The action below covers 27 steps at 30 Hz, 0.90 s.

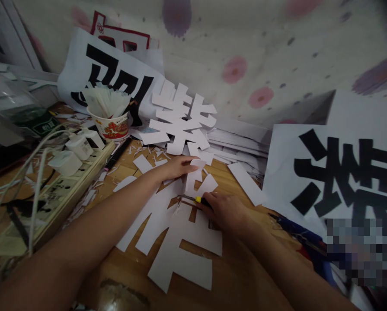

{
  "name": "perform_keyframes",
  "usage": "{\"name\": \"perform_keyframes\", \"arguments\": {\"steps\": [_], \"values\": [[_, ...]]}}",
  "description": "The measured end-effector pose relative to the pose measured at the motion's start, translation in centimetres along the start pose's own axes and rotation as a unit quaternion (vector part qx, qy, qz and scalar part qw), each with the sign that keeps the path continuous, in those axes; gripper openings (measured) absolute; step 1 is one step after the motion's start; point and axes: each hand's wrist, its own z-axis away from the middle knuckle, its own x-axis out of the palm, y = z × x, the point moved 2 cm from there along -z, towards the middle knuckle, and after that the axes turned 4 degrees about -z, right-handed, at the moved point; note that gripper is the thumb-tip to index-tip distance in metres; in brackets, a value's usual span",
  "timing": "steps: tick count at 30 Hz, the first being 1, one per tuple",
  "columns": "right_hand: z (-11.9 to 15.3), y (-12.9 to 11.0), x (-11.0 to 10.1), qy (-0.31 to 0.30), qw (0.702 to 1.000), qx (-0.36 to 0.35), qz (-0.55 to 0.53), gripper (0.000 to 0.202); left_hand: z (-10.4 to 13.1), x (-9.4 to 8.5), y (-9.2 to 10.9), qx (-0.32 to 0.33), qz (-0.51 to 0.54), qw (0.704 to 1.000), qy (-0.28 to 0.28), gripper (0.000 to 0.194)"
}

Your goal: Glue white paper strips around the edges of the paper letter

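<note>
A large white cut-out character (193,246) of stiff sheet lies on the wooden table in front of me. My left hand (182,167) grips a raised white strip (192,183) at its far end, thumb and fingers closed on the edge. From the right, my right hand (224,209) is closed around a slim knife (198,199) with a black and yellow handle. Its thin metal end points left and meets the white sheet near the foot of the strip. Whether the tip has gone into the sheet I cannot tell.
A power strip (71,185) with white chargers runs along the left. Behind it stands a paper tub (113,127) full of pale sticks. Another white cut-out (183,123) leans at the back. On the right are a printed sheet (280,172) and a blue glue gun (305,237).
</note>
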Motion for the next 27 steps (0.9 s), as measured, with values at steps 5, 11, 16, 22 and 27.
{"name": "perform_keyframes", "arguments": {"steps": [5,11,16,22,27], "values": [[0.1,-0.1,-0.2,-0.009,1.000,-0.008,-0.001,0.026,0.0,0.1,0.1,0.000,0.003,1.000,-0.004,0.046],[0.8,0.3,0.1,0.035,0.999,0.026,-0.025,0.028,-0.1,-0.1,-0.3,-0.009,-0.004,1.000,0.004,0.049],[0.4,0.1,0.1,0.016,1.000,0.019,-0.013,0.030,0.0,0.0,0.0,-0.017,-0.002,1.000,0.003,0.050],[-0.2,-0.2,-0.1,-0.041,0.999,-0.006,0.030,0.027,0.1,0.0,0.2,-0.007,0.003,1.000,-0.005,0.047],[0.5,0.1,0.0,0.000,1.000,0.020,-0.006,0.029,0.0,0.0,-0.1,-0.011,0.002,1.000,0.001,0.050]]}}
